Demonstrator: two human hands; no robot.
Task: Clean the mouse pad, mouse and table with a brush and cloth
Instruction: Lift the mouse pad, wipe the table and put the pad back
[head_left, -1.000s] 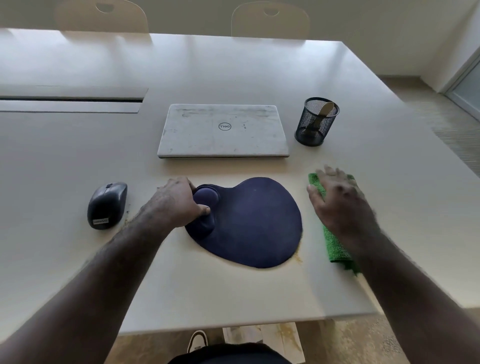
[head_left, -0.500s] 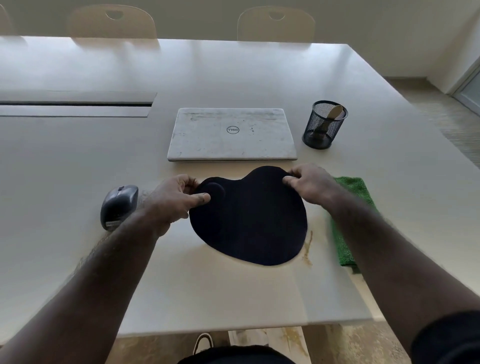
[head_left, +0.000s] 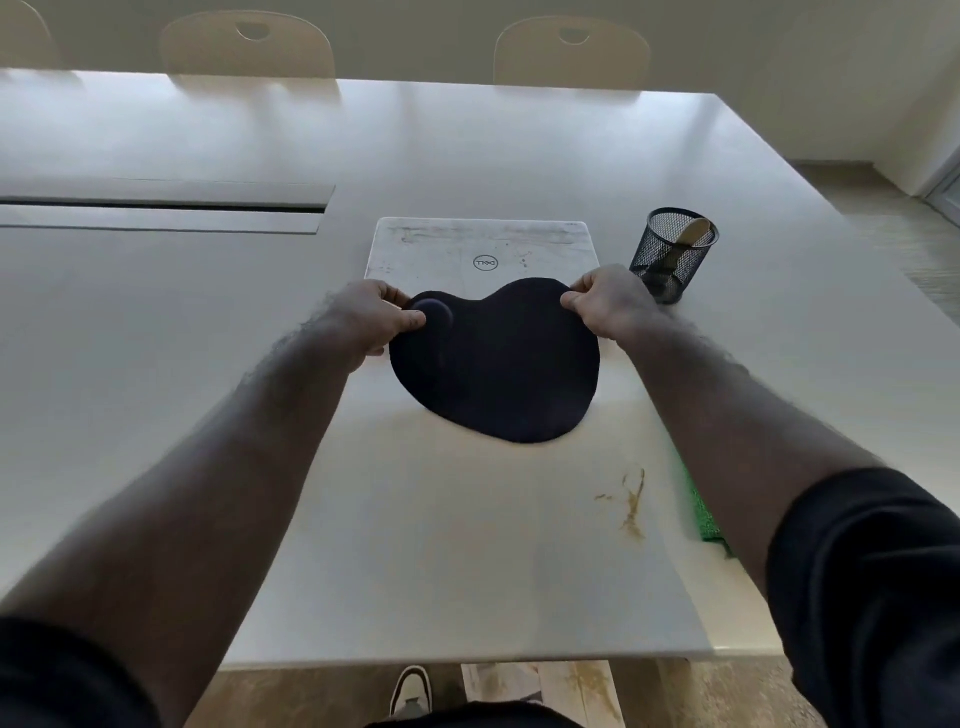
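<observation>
both hands grip the dark pad (head_left: 498, 364) by its far corners, left hand (head_left: 363, 325) at the wrist rest, right hand (head_left: 613, 306) opposite, above a stained counter (head_left: 467, 545) before a shut laptop (head_left: 467, 249).

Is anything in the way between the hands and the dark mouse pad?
No. Nothing visible is between them: the left hand pinches the mouse pad at its wrist-rest end, and the right hand pinches the opposite edge, holding it up in front of the laptop.
</observation>
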